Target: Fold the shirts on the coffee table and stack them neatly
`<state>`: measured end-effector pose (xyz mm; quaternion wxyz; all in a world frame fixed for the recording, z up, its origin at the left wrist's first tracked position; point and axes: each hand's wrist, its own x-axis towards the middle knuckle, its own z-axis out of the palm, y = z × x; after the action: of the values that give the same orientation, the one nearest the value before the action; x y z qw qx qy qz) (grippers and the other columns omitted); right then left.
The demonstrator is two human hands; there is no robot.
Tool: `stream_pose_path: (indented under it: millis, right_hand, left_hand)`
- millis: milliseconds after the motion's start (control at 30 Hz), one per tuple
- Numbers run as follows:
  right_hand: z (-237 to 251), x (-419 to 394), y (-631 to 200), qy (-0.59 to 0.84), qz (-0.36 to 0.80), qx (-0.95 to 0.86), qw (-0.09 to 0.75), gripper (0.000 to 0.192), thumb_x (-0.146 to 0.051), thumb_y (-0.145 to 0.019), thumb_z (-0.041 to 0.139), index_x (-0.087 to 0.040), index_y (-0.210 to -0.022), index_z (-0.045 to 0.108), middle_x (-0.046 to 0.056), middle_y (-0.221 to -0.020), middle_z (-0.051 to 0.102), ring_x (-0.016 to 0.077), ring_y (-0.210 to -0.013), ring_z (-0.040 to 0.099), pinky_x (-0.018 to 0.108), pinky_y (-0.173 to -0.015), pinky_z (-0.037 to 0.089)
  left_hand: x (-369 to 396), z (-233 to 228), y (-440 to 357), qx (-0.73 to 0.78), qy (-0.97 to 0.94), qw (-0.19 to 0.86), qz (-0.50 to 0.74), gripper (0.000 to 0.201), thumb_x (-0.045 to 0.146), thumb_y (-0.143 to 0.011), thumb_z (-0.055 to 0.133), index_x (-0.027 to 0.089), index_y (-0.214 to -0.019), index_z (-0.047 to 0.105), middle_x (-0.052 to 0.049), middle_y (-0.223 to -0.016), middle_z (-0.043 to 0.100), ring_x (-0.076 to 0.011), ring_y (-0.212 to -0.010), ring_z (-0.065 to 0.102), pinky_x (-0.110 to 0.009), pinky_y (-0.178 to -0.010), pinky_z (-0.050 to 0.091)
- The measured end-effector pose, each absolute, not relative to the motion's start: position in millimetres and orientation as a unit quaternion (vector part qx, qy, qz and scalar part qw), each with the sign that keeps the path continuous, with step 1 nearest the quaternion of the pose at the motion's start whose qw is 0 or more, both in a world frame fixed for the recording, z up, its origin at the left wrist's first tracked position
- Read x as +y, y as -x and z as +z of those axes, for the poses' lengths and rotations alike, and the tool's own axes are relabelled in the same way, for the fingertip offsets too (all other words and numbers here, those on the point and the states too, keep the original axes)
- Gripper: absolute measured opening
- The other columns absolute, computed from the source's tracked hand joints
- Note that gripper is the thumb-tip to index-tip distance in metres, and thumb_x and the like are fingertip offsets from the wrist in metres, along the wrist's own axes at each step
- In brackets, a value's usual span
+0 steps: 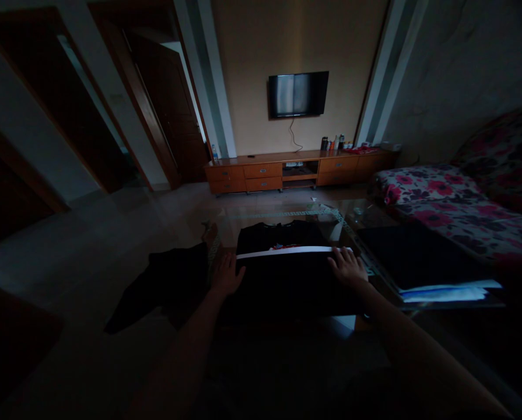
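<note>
A black T-shirt [282, 231] lies on the glass table, its neckline at the far side and a bit of red print showing. Across it runs a straight white strip [296, 251], with a dark area nearer me; whether that is cloth or a board is too dark to tell. At the strip's left end my left hand [227, 275] rests flat, thumb apart. My right hand [347, 267] lies over the right end with fingers spread. Black cloth [169, 277] spreads at the left, partly past the table.
On the right of the glass table [352, 239] sits a dark stack [423, 254] with white and blue edges. A floral sofa [453, 198] stands at the right. Beyond are a low wooden cabinet [263, 170] and a wall television [298, 94]. Doorways are at the left.
</note>
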<state>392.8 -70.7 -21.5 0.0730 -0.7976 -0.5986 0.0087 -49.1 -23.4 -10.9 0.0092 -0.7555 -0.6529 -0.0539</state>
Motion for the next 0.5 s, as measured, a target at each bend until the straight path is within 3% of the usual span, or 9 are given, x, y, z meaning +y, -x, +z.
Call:
stream_pose_path:
  millis: [133, 200, 500]
  right_hand:
    - [-0.1, -61.9, -385.6, 0.822, 0.008, -0.563, 0.083, 0.060, -0.052, -0.103, 0.024, -0.018, -0.140, 0.057, 0.019, -0.144, 0.053, 0.0349, -0.135, 0.046, 0.055, -0.109, 0.035]
    - [10.1, -49.9, -382.7, 0.840, -0.001, -0.536, 0.086, 0.055, -0.046, -0.102, 0.028, -0.014, -0.131, 0.062, 0.021, -0.135, 0.058, 0.0362, -0.128, 0.051, 0.056, -0.105, 0.037]
    - [4.9, 52.2, -394.8, 0.814, 0.057, -0.565, 0.122, 0.054, -0.037, -0.097, 0.044, -0.013, -0.144, 0.053, 0.022, -0.141, 0.054, 0.0387, -0.129, 0.052, 0.053, -0.102, 0.045]
  left_hand:
    - [-14.9, 8.3, 37.7, -0.685, 0.726, 0.026, -0.064, 0.060, 0.053, -0.102, 0.024, 0.018, -0.139, 0.056, -0.017, -0.152, 0.051, -0.0334, -0.142, 0.046, -0.054, -0.114, 0.034]
    - [-4.6, 21.5, 29.2, -0.703, 0.706, 0.042, -0.076, 0.054, 0.049, -0.103, 0.026, 0.019, -0.128, 0.062, -0.017, -0.138, 0.062, -0.0344, -0.130, 0.056, -0.055, -0.107, 0.039]
    - [99.7, 16.1, 17.6, -0.697, 0.709, 0.010, -0.110, 0.039, 0.039, -0.100, 0.045, 0.012, -0.124, 0.062, -0.018, -0.126, 0.066, -0.0300, -0.118, 0.061, -0.040, -0.102, 0.046]
